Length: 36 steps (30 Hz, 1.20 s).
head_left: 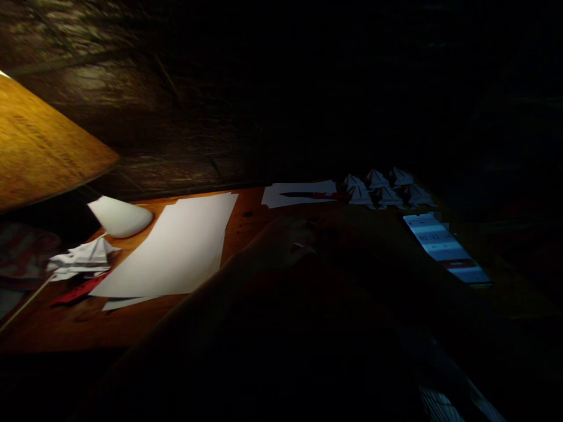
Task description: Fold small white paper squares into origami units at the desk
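Observation:
In deep shadow at the middle of the table, my left hand has its fingers curled. A small white bit of paper shows at its fingertips, while the rest of that paper is lost in the dark. My right hand is close beside the left, and its fingers are too dark to make out. Beyond both hands lies a small stack of white paper with a knife across it. Left of my left forearm is a larger stack of white sheets.
Several folded paper shapes stand in rows at the back right. A lit phone lies nearer. At left are a lampshade, a white lamp base, crumpled paper, a red strip and a cord.

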Each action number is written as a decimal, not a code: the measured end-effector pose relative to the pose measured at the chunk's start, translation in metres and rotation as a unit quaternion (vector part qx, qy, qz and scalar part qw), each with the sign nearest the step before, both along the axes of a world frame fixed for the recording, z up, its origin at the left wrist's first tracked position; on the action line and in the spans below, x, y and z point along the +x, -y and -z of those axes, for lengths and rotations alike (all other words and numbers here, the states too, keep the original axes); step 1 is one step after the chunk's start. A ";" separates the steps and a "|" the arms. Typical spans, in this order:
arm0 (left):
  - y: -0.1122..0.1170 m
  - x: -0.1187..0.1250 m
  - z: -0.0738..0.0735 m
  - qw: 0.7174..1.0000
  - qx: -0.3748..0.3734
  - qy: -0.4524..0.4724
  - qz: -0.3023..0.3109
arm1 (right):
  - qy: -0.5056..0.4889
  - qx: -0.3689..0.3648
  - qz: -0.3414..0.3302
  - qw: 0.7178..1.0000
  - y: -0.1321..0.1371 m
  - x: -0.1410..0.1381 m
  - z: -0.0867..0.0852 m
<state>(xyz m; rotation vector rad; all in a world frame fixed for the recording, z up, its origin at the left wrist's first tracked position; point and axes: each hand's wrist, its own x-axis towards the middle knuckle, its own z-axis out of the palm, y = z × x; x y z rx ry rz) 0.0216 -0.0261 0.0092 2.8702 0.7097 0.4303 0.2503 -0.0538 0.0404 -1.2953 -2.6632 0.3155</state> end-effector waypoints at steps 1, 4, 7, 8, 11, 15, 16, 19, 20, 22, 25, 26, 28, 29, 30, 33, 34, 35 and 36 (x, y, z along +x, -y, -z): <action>0.000 0.000 0.000 1.000 0.001 0.005 0.000 | 0.008 0.010 0.008 1.000 0.001 -0.002 -0.001; -0.002 -0.001 0.001 1.000 -0.001 0.017 0.014 | 0.019 0.027 0.007 0.999 0.005 -0.005 -0.001; -0.005 -0.003 0.001 0.999 -0.015 0.025 0.030 | 0.023 0.029 0.004 0.999 0.006 -0.005 -0.002; -0.005 -0.003 0.001 0.999 -0.021 0.026 0.031 | 0.021 0.027 0.004 0.999 0.006 -0.005 -0.002; -0.006 -0.002 0.000 0.998 -0.036 0.031 0.029 | 0.021 0.012 0.001 1.000 0.007 -0.005 -0.003; -0.004 -0.001 -0.002 0.998 -0.041 0.042 0.038 | 0.048 0.014 0.015 0.999 0.009 -0.007 -0.005; -0.004 -0.001 -0.002 0.998 -0.042 0.042 0.033 | 0.054 0.018 0.018 0.998 0.010 -0.008 -0.005; -0.004 0.000 -0.002 0.998 -0.047 0.040 0.010 | 0.058 0.031 0.013 0.998 0.012 -0.011 -0.004; -0.004 -0.001 -0.002 0.998 -0.050 0.042 0.006 | 0.058 0.037 0.011 0.998 0.012 -0.012 -0.004; -0.005 -0.001 -0.001 0.997 -0.052 0.048 0.007 | 0.063 0.045 0.008 0.997 0.013 -0.014 -0.003; -0.006 -0.001 -0.002 0.997 -0.050 0.048 0.015 | 0.075 0.052 0.002 0.996 0.013 -0.014 -0.003; -0.005 -0.002 -0.003 0.998 -0.050 0.046 0.018 | 0.079 0.051 0.003 0.996 0.013 -0.013 -0.003; -0.004 -0.002 -0.005 0.998 -0.051 0.039 0.021 | 0.088 0.043 0.014 0.995 0.012 -0.013 -0.003; -0.003 -0.002 -0.006 0.998 -0.052 0.035 0.020 | 0.091 0.037 0.019 0.995 0.011 -0.013 -0.003; -0.002 -0.002 -0.007 0.998 -0.053 0.034 0.020 | 0.091 0.030 0.018 0.995 0.011 -0.013 -0.003; 0.001 -0.001 -0.007 0.998 -0.051 0.035 0.014 | 0.082 0.012 0.004 0.997 0.010 -0.013 -0.004; 0.001 -0.001 -0.007 0.998 -0.050 0.035 0.013 | 0.079 0.011 0.004 0.997 0.010 -0.013 -0.004; 0.002 0.000 -0.006 0.998 -0.048 0.035 0.010 | 0.076 0.012 0.011 0.997 0.009 -0.013 -0.005; 0.002 0.001 -0.005 0.998 -0.046 0.034 0.005 | 0.074 0.013 0.020 0.997 0.009 -0.013 -0.005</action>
